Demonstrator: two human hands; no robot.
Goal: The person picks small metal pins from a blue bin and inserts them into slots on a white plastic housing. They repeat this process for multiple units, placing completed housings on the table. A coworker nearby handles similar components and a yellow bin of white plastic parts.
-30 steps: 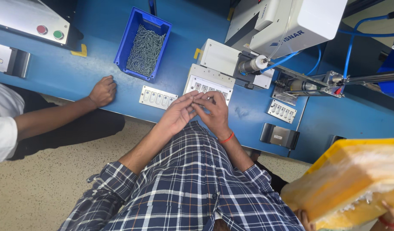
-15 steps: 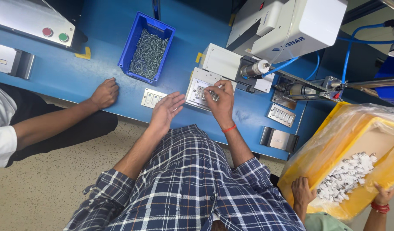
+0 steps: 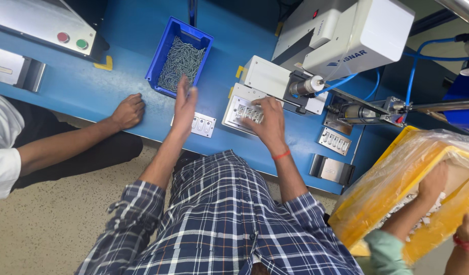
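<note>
Workbench (image 3: 91,91), blue, taken as landmark, head view. On its near half sits a white fixture plate (image 3: 233,104) holding a white switch part (image 3: 248,113); the right hand (image 3: 267,125) lies over that part, fingers curled down onto it, pressing rather than gripping. The left hand (image 3: 185,102) hovers above the bench with fingers spread wide, holding nothing, between a second white switch part (image 3: 203,126) at the bench's near edge and the blue bin of screws (image 3: 179,62) farther back. Seating should go best with flat, even pressure, the part kept square in the plate. At the bench's left, another person's fist (image 3: 127,111) rests on the surface; off its right end, other hands hold a yellow crate (image 3: 397,183).

Against the frame half a second before: the left hand has lifted off the near-edge part toward the bin; the right hand remains at the fixture.
</note>
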